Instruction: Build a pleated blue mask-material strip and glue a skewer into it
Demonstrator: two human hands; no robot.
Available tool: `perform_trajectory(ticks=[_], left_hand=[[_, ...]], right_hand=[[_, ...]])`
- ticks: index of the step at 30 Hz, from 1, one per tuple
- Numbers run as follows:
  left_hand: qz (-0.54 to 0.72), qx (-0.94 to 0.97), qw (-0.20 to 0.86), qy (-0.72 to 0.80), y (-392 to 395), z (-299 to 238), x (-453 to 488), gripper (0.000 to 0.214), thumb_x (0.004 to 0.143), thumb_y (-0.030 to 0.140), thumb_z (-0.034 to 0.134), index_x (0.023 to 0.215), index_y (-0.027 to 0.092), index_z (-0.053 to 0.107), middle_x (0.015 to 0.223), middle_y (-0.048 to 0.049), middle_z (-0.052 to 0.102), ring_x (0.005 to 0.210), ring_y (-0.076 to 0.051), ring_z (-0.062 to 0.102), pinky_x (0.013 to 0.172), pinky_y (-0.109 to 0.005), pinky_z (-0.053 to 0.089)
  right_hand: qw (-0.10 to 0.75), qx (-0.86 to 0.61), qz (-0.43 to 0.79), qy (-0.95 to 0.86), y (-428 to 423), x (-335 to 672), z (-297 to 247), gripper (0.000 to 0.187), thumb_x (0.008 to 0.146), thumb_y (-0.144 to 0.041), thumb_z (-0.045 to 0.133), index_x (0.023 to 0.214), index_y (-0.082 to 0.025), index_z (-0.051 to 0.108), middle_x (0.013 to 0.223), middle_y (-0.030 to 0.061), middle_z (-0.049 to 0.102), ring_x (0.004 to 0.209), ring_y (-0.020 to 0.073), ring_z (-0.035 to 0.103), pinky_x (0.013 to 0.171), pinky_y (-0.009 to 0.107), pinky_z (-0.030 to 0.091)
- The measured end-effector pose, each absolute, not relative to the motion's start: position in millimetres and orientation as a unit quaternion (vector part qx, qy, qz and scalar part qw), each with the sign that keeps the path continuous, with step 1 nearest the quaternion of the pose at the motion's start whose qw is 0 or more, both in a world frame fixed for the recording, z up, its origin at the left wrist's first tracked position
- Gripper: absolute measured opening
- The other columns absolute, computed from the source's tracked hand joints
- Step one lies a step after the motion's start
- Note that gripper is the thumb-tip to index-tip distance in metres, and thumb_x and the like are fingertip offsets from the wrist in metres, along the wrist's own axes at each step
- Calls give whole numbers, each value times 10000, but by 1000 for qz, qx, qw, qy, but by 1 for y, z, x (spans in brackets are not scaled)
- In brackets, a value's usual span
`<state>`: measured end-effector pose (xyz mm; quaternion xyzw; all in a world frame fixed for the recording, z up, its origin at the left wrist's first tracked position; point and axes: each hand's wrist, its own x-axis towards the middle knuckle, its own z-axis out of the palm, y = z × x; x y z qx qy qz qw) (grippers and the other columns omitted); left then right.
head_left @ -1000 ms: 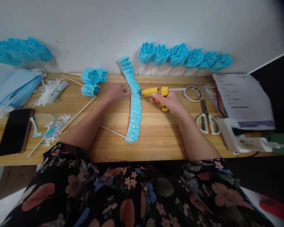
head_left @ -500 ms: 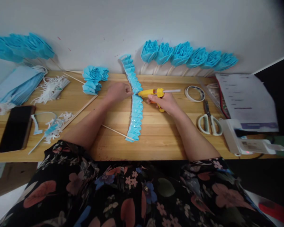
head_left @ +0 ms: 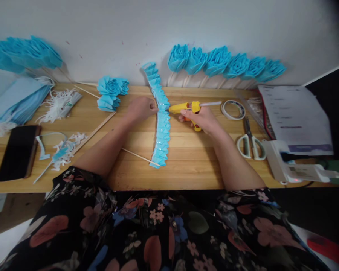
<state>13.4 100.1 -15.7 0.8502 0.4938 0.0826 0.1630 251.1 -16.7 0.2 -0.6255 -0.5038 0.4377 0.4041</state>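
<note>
A long strip of pleated blue material (head_left: 162, 128) runs from the wall toward me, with shiny glue along its lower half. My left hand (head_left: 142, 110) pinches the strip's left edge near its middle. Wrapped in my right hand (head_left: 202, 119) is a yellow glue gun (head_left: 179, 108), a clear glue stick poking out of its back. Its nozzle points left, at the strip's right edge; whether it touches, I cannot tell. At the strip's near end lies a thin wooden stick (head_left: 139, 157), its tip on the material.
Blue fabric flowers on sticks (head_left: 217, 62) lean on the wall. Left are loose blue flowers (head_left: 109, 92), face masks (head_left: 19, 99), cut white loops (head_left: 60, 105) and a phone (head_left: 18, 152). Right are a tape roll (head_left: 233, 110), scissors (head_left: 251, 143), a power strip (head_left: 274, 162) and papers (head_left: 296, 116).
My right hand has drawn the glue gun slightly right and up, its nozzle moving from the strip's middle to its right edge. My left hand stays at the strip.
</note>
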Motion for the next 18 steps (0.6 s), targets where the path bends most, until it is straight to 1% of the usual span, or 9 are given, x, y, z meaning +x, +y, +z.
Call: perform_trajectory(ticks=[6, 13, 18], left_hand=[[99, 853, 154, 488, 100, -17, 13, 263, 887, 386, 594, 798, 192, 748, 853, -56, 782, 735, -195, 623, 612, -312, 290], [98, 855, 151, 485, 100, -15, 12, 362, 955, 419, 505, 806, 181, 734, 873, -71, 778, 749, -199, 617, 606, -314, 273], [92, 861, 155, 476, 99, -11, 11, 387, 973, 404, 461, 821, 179, 738, 858, -69, 769, 735, -202, 610, 618, -312, 285]], right_hand=[[462, -614, 432, -472, -20, 259, 7, 413, 830, -551, 822, 1006, -182, 767, 873, 80, 811, 795, 181, 764, 455, 187, 434], [451, -612, 442, -477, -21, 256, 6, 376, 832, -536, 835, 975, -193, 776, 867, 79, 813, 812, 196, 772, 444, 201, 448], [458, -617, 437, -467, -20, 256, 5, 332, 853, -508, 824, 964, -201, 764, 865, 73, 811, 794, 180, 768, 439, 194, 447]])
